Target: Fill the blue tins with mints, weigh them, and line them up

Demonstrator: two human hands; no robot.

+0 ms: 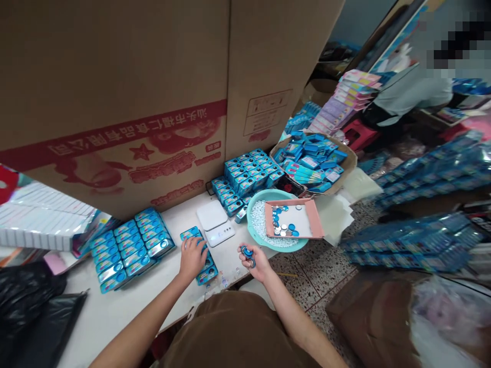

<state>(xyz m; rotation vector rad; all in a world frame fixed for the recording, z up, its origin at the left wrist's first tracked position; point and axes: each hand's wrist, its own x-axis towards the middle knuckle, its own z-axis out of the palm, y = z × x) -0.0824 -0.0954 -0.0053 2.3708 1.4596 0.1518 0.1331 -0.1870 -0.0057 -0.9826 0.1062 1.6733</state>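
My left hand rests palm down, fingers spread, on a short row of small blue tins lying on the white tabletop. My right hand is closed around a small blue round piece, held just above the table edge. Right behind it stands a teal basin of white pellets. A pink tray with blue and silver round lids lies across the basin.
A white scale sits between the hands and a large tilted cardboard box. Blocks of blue tins lie on the table. A basket of blue packs stands behind. Another person sits at the far right.
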